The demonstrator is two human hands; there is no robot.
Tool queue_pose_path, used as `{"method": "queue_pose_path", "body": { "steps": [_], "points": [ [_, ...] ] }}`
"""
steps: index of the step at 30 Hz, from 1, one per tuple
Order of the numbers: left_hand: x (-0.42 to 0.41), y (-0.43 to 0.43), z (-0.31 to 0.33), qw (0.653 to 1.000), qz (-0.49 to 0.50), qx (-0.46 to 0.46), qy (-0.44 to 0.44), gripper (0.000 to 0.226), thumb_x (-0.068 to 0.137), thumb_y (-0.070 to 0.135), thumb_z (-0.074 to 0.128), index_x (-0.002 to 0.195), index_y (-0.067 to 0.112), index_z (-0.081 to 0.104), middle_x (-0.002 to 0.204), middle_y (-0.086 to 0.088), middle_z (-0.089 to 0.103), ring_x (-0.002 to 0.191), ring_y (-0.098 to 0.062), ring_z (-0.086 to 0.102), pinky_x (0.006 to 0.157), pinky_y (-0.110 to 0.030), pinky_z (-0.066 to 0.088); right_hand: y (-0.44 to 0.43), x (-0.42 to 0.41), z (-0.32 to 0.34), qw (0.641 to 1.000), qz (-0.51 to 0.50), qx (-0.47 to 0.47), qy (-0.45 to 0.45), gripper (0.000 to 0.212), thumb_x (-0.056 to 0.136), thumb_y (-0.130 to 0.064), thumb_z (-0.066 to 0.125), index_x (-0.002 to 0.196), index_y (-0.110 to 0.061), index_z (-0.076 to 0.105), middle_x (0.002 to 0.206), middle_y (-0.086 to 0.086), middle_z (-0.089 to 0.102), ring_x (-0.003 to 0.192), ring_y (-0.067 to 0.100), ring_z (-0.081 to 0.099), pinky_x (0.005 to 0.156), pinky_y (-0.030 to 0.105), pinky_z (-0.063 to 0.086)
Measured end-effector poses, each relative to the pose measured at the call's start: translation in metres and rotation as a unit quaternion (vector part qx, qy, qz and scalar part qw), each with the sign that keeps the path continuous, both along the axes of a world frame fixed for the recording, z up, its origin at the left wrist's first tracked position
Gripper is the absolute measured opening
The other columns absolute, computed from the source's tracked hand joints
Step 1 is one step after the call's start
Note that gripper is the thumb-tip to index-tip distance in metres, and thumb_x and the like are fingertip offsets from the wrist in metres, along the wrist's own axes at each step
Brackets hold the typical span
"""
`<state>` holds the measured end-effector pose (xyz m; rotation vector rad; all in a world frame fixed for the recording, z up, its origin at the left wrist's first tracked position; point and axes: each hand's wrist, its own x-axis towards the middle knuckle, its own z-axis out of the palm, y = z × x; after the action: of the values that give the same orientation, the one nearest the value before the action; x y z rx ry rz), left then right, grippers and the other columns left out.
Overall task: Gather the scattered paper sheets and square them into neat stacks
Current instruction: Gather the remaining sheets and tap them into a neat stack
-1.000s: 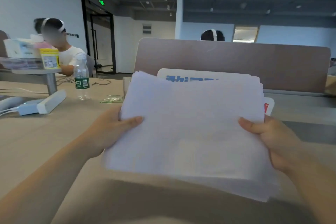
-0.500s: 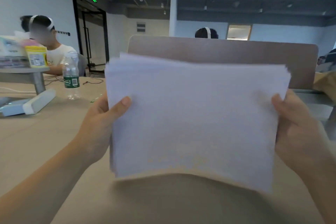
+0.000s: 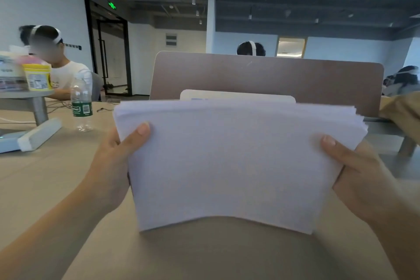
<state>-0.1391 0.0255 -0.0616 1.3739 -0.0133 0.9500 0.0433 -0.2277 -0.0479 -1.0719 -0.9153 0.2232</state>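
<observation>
A thick stack of white paper sheets (image 3: 231, 163) stands nearly upright in front of me, its bottom edge on or just above the beige table (image 3: 45, 188). My left hand (image 3: 113, 166) grips the stack's left edge, thumb on the front. My right hand (image 3: 361, 173) grips the right edge the same way. The sheets' upper right corners fan out slightly, so the edges are not flush there.
A brown desk divider (image 3: 268, 73) rises behind the stack, with a white card (image 3: 236, 94) leaning on it. A plastic water bottle (image 3: 81, 102) and a white box (image 3: 38, 134) sit at the left. People sit beyond the table.
The stack went from lying tilted back to raised upright half a second ago, and now it has dropped lower towards the table. Both hands keep their grip on the side edges.
</observation>
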Motion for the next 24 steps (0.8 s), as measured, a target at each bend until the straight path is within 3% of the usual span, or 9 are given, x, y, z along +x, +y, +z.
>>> {"method": "queue_pose_path", "body": {
  "steps": [3,6,8,10,13,16,18,20,24],
  "points": [
    [-0.001,0.002,-0.01,0.998,-0.014,0.023,0.056,0.063,0.028,0.063,0.086,0.081,0.03,0.078,0.084,0.004,0.077,0.074,-0.012,0.073,0.057,-0.023,0.057,0.002,0.009,-0.016,0.997,0.009,-0.047,0.058,0.036,0.075,-0.016,0.051,0.107,-0.014,0.067,0.098,0.005,0.075,0.083,0.019,0.073,0.062,0.03,0.058],
    [0.0,-0.008,-0.013,0.997,0.057,0.025,0.036,0.061,0.018,0.061,0.087,0.073,0.037,0.077,0.077,0.01,0.076,0.067,-0.007,0.072,0.053,-0.022,0.055,0.008,0.008,-0.025,0.995,-0.042,-0.064,0.066,0.048,0.068,-0.025,0.066,0.112,-0.006,0.065,0.094,0.003,0.076,0.081,0.019,0.073,0.062,0.027,0.057],
    [0.001,-0.012,-0.011,0.99,0.127,0.039,0.04,0.041,0.031,0.054,0.083,0.069,0.042,0.075,0.074,0.015,0.075,0.064,-0.004,0.071,0.057,-0.028,0.055,0.008,0.005,-0.022,0.994,-0.082,-0.062,0.037,0.058,0.052,-0.041,0.082,0.103,-0.016,0.073,0.1,0.003,0.075,0.088,0.021,0.073,0.068,0.031,0.058],
    [0.003,-0.016,-0.008,0.985,0.165,0.04,0.042,0.019,0.048,0.047,0.082,0.064,0.042,0.074,0.07,0.018,0.074,0.06,-0.001,0.069,0.061,-0.03,0.053,0.006,0.0,-0.015,0.994,-0.092,-0.055,0.006,0.041,0.048,-0.043,0.079,0.087,-0.031,0.078,0.097,-0.002,0.076,0.086,0.017,0.073,0.066,0.029,0.058],
    [0.007,-0.01,-0.005,0.994,0.106,-0.013,0.016,0.008,0.058,0.029,0.078,0.066,0.033,0.076,0.074,0.01,0.076,0.064,-0.007,0.071,0.057,-0.031,0.058,0.007,-0.003,-0.007,0.998,-0.056,-0.025,0.002,0.026,0.053,-0.038,0.068,0.076,-0.033,0.079,0.089,-0.005,0.077,0.079,0.014,0.074,0.06,0.025,0.057],
    [0.005,0.008,-0.011,0.999,0.026,-0.037,0.023,0.024,0.059,0.036,0.078,0.081,0.026,0.075,0.084,0.004,0.076,0.07,-0.013,0.072,0.055,-0.025,0.057,0.006,0.008,-0.015,0.999,-0.027,-0.031,0.02,0.024,0.068,-0.03,0.062,0.086,-0.025,0.078,0.096,0.001,0.076,0.085,0.019,0.073,0.062,0.028,0.058],
    [0.004,0.012,-0.017,0.998,0.002,-0.029,0.051,0.059,0.04,0.055,0.086,0.09,0.026,0.073,0.091,0.004,0.076,0.076,-0.013,0.072,0.057,-0.024,0.057,0.006,0.014,-0.024,0.997,-0.018,-0.055,0.041,0.029,0.075,-0.029,0.059,0.097,-0.021,0.076,0.105,0.006,0.074,0.092,0.024,0.072,0.066,0.032,0.058],
    [0.006,0.011,-0.023,0.997,0.007,-0.03,0.066,0.069,0.034,0.058,0.087,0.091,0.022,0.073,0.093,-0.001,0.076,0.077,-0.016,0.073,0.057,-0.025,0.057,0.008,0.016,-0.032,0.995,-0.031,-0.078,0.058,0.029,0.075,-0.027,0.06,0.097,-0.016,0.075,0.105,0.01,0.074,0.09,0.026,0.072,0.064,0.031,0.058],
    [0.012,0.004,-0.022,0.996,0.085,0.002,0.041,0.021,0.076,0.03,0.071,0.095,0.022,0.068,0.091,0.002,0.076,0.077,-0.016,0.072,0.059,-0.026,0.058,0.013,0.013,-0.031,0.992,-0.11,-0.051,0.04,0.041,0.064,-0.036,0.071,0.094,-0.007,0.073,0.095,0.011,0.076,0.078,0.024,0.073,0.061,0.029,0.058]
  ]
}}
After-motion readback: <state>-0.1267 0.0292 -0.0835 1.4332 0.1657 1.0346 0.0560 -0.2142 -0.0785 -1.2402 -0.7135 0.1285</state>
